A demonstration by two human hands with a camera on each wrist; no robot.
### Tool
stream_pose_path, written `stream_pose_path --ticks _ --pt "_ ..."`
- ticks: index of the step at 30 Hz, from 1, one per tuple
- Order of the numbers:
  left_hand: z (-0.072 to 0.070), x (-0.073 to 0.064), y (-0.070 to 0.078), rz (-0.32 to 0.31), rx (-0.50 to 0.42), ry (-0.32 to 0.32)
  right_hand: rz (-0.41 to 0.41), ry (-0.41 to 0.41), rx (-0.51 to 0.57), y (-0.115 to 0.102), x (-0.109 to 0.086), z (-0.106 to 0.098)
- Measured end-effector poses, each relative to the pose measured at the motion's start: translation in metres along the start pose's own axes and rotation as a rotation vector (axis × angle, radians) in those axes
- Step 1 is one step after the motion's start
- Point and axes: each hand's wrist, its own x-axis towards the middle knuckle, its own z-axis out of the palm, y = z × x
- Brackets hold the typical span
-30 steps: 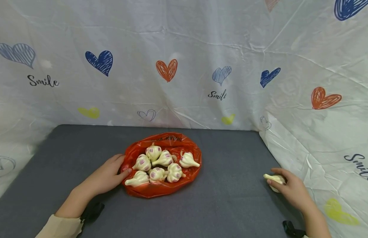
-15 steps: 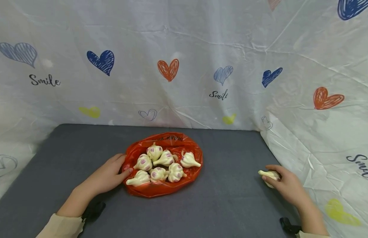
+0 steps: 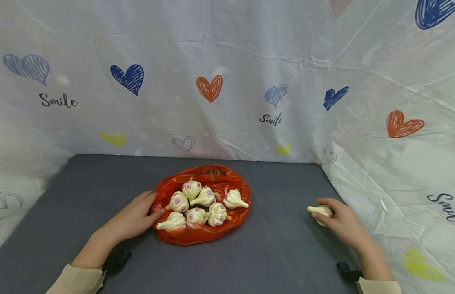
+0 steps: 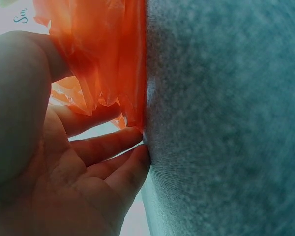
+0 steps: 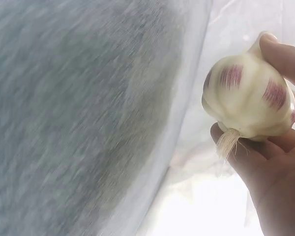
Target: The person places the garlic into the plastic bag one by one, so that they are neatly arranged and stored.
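A red plastic bag (image 3: 203,237) lies spread on the grey table, its rim rolled into an oval around several white garlic bulbs (image 3: 217,214) with purple marks. My left hand (image 3: 133,218) grips the left rim, the thumb over the edge and the fingers on its outer side. Up close in the left wrist view, the orange-red film (image 4: 103,54) hangs between thumb and fingers, whose tips reach the cloth. Off to the right, my right hand (image 3: 341,222) holds one garlic bulb (image 5: 248,96) above the table, its stem toward the bag and its roots showing in the right wrist view.
Dark grey cloth (image 3: 271,245) covers the table between the bag and my right hand. A white sheet (image 3: 235,49) printed with hearts and "Smile" hangs along the back and down the right side.
My right hand has moved left across the table toward the bag, carrying the garlic bulb. The left hand stays on the bag's rim, and the bulbs inside lie as before.
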Motion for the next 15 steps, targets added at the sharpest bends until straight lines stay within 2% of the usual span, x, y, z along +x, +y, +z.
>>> stream_pose_path --ticks 9,15 --pt "-0.002 0.0 0.004 -0.006 -0.003 -0.006 -0.115 0.015 0.005 -0.016 0.011 0.012" --pt "-0.001 -0.001 0.002 -0.003 -0.005 0.001 -0.167 -0.005 0.008 -0.029 0.019 0.018"
